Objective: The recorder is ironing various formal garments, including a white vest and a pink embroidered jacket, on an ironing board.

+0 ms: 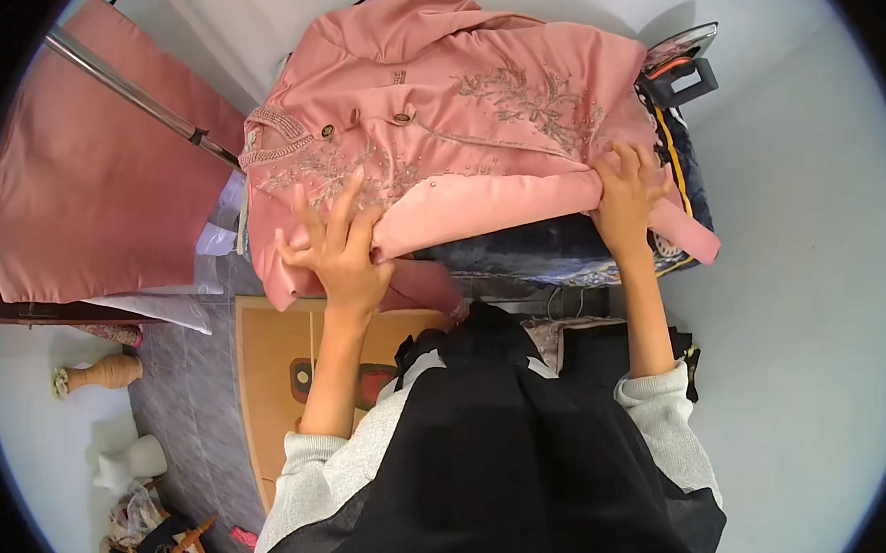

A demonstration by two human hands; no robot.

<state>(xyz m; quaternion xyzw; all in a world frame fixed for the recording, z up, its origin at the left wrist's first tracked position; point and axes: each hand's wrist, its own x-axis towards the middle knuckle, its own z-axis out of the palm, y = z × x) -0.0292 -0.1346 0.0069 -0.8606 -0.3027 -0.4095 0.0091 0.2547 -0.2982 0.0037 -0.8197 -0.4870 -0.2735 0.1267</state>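
Gripping smooth, shiny pink jacket with curled right hand; touching near edge with finger-spread left hand. On jacket, leafy embroidery; right of jacket, iron.

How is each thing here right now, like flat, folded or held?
Pink garment: laid out, near edge folded over.
Left hand: fingers spread, touching the garment.
Right hand: fingers bent on the garment; grip unclear.
Iron: not held; hot or cold, can't tell.
Grey sleeves: stopping short of the wrists.
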